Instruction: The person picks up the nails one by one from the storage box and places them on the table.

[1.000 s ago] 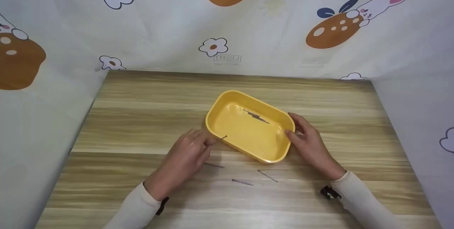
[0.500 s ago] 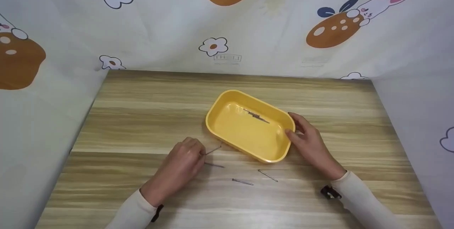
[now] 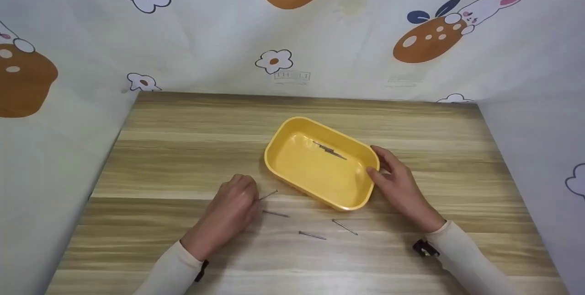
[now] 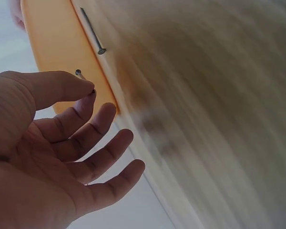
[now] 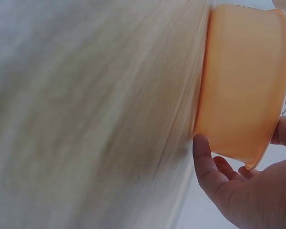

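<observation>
My left hand point(image 3: 228, 212) pinches a nail point(image 3: 268, 195) between thumb and forefinger, left of the yellow tub point(image 3: 315, 190). In the left wrist view the held nail's head point(image 4: 78, 72) shows above the thumb, and the other fingers are spread loosely. My right hand point(image 3: 402, 190) grips the tub's right end, thumb over the rim and fingers along the outside wall; the right wrist view shows fingertips point(image 5: 201, 143) low on that wall. Inside the tub a few nails point(image 3: 329, 149) lie close together along the far side.
On the wooden table point(image 3: 183, 148), in front of the tub, lie three loose nails: one left point(image 3: 276, 213), one middle point(image 3: 312, 235) and one right point(image 3: 345, 227). A printed cloth point(image 3: 205, 34) stands behind the table and along both sides.
My left hand has drawn back from over the tub's near rim, to the left and toward me, with the nail still pinched. The right hand and tub have stayed put.
</observation>
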The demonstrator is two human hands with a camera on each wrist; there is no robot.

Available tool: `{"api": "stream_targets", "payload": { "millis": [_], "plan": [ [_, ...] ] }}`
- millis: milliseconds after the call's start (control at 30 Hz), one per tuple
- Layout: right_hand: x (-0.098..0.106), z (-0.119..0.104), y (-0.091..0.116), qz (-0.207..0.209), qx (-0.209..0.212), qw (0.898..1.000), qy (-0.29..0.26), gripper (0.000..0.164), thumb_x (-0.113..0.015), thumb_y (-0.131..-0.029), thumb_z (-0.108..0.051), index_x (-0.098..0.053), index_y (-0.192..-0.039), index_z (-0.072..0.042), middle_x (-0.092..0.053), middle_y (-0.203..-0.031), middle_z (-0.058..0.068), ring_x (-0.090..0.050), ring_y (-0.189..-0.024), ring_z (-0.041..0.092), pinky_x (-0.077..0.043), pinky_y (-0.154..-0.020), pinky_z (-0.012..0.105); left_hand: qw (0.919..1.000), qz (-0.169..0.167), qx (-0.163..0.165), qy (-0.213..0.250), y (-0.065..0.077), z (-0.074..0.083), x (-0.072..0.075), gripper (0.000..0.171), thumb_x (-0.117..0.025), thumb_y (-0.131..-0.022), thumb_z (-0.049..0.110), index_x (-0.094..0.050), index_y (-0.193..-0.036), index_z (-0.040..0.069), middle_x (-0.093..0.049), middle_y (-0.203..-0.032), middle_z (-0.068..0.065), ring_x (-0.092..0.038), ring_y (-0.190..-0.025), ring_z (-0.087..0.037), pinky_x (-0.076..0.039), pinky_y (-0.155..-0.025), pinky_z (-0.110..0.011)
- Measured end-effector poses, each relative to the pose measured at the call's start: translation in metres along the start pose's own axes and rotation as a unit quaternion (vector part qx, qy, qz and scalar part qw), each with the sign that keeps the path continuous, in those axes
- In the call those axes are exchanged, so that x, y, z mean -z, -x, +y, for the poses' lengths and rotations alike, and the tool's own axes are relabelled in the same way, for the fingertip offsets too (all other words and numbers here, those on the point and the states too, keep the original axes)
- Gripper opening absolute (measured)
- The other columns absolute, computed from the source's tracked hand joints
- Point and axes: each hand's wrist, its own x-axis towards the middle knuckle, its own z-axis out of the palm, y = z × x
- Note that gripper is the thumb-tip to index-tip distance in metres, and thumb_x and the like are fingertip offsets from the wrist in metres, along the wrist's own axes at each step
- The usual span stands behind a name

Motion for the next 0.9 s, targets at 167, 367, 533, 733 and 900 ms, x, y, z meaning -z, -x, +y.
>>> {"api": "stream_targets", "payload": {
  "millis": [167,367,533,733,900],
  "plan": [
    [-0.0002,0.0001,-0.0006,-0.001,-0.004,1.000,0.002,0.056,-0.068,-0.107,-0.003,-0.049,-0.160,0.006,-0.061,-0.153,0.025,-0.063,-0.138,0.039,-0.059,-0.100,0.025,0.9998,-0.015,0.013,-0.005,-0.0008,-0.0033,-0.0031,0.015,-0.079,-0.089,-0.007,-0.070,-0.082,0.002,-0.060,-0.094,-0.007,-0.056,-0.089,-0.027,-0.053,-0.073,-0.041],
    [-0.0001,0.0001,-0.0009,-0.002,-0.007,1.000,0.003,0.057,-0.068,-0.108,-0.004,-0.049,-0.160,0.006,-0.061,-0.153,0.025,-0.063,-0.138,0.039,-0.059,-0.101,0.027,0.9993,-0.028,0.020,-0.011,-0.0017,-0.0053,-0.0055,0.011,-0.077,-0.089,-0.008,-0.071,-0.085,0.000,-0.059,-0.092,-0.007,-0.056,-0.089,-0.029,-0.053,-0.073,-0.044],
    [0.0004,-0.0006,-0.0010,-0.003,-0.009,1.000,0.002,0.057,-0.068,-0.108,-0.004,-0.048,-0.160,0.006,-0.060,-0.154,0.025,-0.062,-0.139,0.040,-0.058,-0.103,0.029,0.9992,-0.031,0.012,-0.022,-0.0019,-0.0060,-0.0073,0.012,-0.078,-0.088,-0.009,-0.070,-0.083,-0.001,-0.059,-0.089,-0.008,-0.056,-0.088,-0.030,-0.054,-0.073,-0.048],
    [0.0008,-0.0005,-0.0007,-0.002,-0.008,1.000,0.002,0.056,-0.068,-0.108,-0.005,-0.049,-0.160,0.006,-0.059,-0.155,0.025,-0.062,-0.140,0.040,-0.058,-0.102,0.028,0.9991,-0.026,0.001,-0.033,-0.0027,-0.0064,-0.0082,0.015,-0.079,-0.087,-0.008,-0.070,-0.081,0.001,-0.060,-0.088,-0.009,-0.057,-0.087,-0.031,-0.056,-0.072,-0.050],
    [0.0004,0.0004,-0.0004,-0.006,-0.008,1.000,-0.011,0.056,-0.067,-0.108,-0.004,-0.048,-0.160,0.006,-0.060,-0.154,0.025,-0.062,-0.139,0.039,-0.059,-0.101,0.026,0.9991,-0.030,0.008,-0.027,-0.0023,-0.0046,-0.0060,0.021,-0.080,-0.087,-0.008,-0.067,-0.077,0.005,-0.061,-0.086,-0.009,-0.057,-0.087,-0.031,-0.057,-0.074,-0.052]
  ]
}}
